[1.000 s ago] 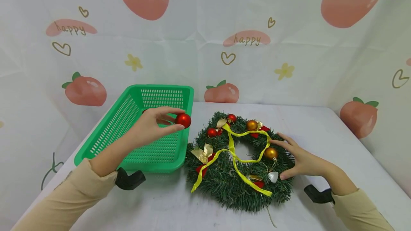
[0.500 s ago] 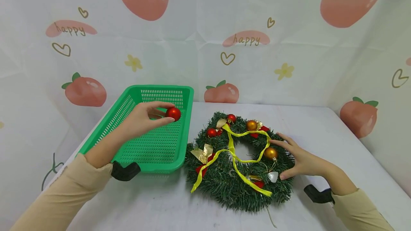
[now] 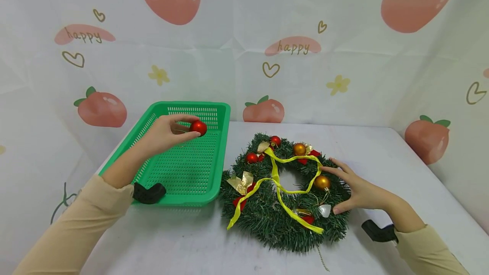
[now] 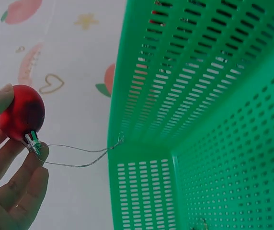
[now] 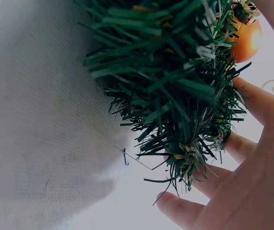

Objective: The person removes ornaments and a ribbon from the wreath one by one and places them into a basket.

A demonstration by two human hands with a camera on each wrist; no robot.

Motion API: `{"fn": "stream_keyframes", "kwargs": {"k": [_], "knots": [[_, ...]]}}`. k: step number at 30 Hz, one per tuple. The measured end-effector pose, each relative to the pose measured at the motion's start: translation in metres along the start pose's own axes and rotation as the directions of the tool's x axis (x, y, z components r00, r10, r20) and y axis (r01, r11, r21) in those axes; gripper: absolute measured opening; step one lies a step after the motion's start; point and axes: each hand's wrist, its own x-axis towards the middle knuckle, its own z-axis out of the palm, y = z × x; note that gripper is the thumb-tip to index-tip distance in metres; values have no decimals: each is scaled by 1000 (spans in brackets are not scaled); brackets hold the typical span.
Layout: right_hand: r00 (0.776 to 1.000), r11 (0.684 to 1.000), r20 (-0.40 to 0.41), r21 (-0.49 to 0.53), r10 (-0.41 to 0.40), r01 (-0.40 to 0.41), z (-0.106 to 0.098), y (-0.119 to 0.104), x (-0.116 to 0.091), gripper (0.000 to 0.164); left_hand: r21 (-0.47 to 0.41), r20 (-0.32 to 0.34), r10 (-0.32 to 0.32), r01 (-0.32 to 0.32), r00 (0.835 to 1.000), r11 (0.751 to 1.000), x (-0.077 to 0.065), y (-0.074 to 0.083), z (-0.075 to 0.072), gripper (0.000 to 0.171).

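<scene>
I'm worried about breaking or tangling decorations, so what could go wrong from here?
The red ball is pinched by the fingertips and thumb of the left hand, so it might slip free.

Its thin loop hangs out toward the slotted green basket in the left wrist view, and could snag.

The yellow ribbon trails over the wreath near the right hand's fingers, which might catch it.

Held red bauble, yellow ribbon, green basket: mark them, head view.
Held red bauble [image 3: 199,128], head view: middle of the ball.
Yellow ribbon [image 3: 276,180], head view: where strands cross.
Green basket [image 3: 183,169], head view: perforated floor.
</scene>
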Motion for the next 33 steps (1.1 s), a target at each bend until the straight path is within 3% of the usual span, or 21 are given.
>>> {"fn": "stream_keyframes", "kwargs": {"k": [14, 33], "knots": [[1000, 1000, 7, 1, 2, -2, -1, -1, 0, 97, -10, 44, -41, 42, 998, 999, 15, -18, -10, 46], [1000, 1000, 29, 9, 11, -11, -2, -2, 0, 97, 96, 122, -118, 107, 985, 990, 39, -50, -7, 46]]}}
